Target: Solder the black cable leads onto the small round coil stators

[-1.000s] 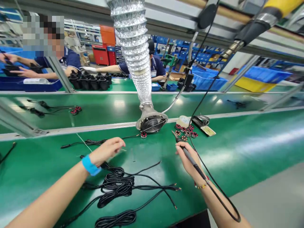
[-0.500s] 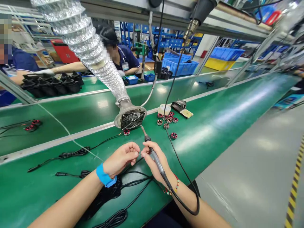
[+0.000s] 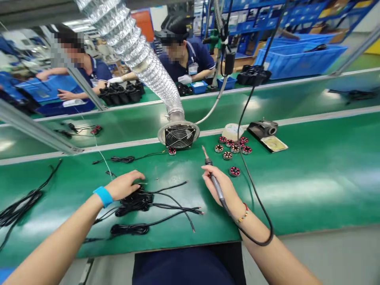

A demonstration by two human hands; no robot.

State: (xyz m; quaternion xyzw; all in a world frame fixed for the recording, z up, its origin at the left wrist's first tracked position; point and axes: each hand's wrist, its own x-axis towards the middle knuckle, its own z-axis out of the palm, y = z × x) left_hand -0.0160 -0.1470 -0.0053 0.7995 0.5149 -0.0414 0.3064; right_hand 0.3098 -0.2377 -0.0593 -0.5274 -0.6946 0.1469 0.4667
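My right hand is wrapped around the grey handle of a soldering iron, its tip pointing up and away over the bench. My left hand, with a blue wristband, is over a pile of coiled black cables, thumb and fingers apart. A thin pale strand runs down to the bench by this hand. Several cable ends with reddish tips lie between my hands. Beyond the iron sits a cluster of small round motor stators with red and black parts. One separate stator lies nearer.
A fan grille on a silver duct hangs over the bench's far side. A soldering iron stand with a yellow sponge stands at the right. More black cable lies far left. Two co-workers sit across the line.
My hands have moved apart; the left has gone left to the cable pile, its fingers opened. The right still holds the soldering iron. The camera view has turned and tilted down.
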